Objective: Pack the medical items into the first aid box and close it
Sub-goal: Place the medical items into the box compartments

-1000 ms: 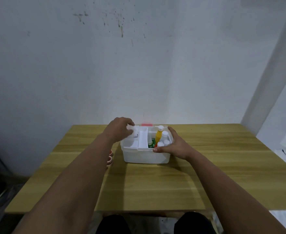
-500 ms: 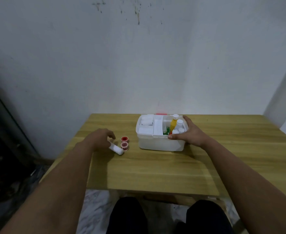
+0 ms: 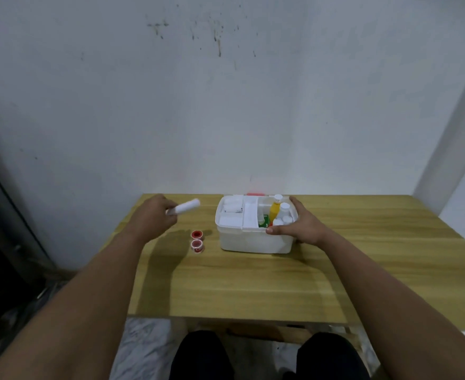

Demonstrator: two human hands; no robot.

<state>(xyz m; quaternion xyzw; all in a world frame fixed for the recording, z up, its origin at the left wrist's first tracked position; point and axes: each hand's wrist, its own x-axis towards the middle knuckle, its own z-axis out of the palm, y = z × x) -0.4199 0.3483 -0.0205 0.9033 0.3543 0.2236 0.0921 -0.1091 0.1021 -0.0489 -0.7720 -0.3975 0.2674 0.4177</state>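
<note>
- Since half a second ago, your left hand [image 3: 154, 215] has lifted the white roll [image 3: 186, 207] off the worktop [image 3: 253, 283], where it lay beside the two small spools; it now hangs in the air, left of the first aid box [image 3: 254, 242] and tilted up toward it.
- Your left fingers are closed around the near end of the roll, and most of its length sticks out free.
- The box sits open toward the back of the worktop; no lid shows, though a red strip [image 3: 256, 193] peeks out behind its back rim.
- Your right hand [image 3: 300, 224] rests on the box's right end, thumb on the front rim and fingers curled over the far side, steadying it.
- To do this step well, I'd carry the roll over the left rim and lay it flat in the left compartment, where other white rolls [image 3: 232, 208] already lie. Keep the right hand pressing, since the box looks like light plastic that could slide.
- The roll looks soft and cylindrical, likely gauze; a loose grip near one end may let it droop.
- On the right side stand a yellow bottle [image 3: 275, 213] and white-capped bottles [image 3: 284, 209], smooth and rigid.
- Two red-and-white tape spools [image 3: 197, 239] remain on the wood-grain worktop, just left of the box.
</note>
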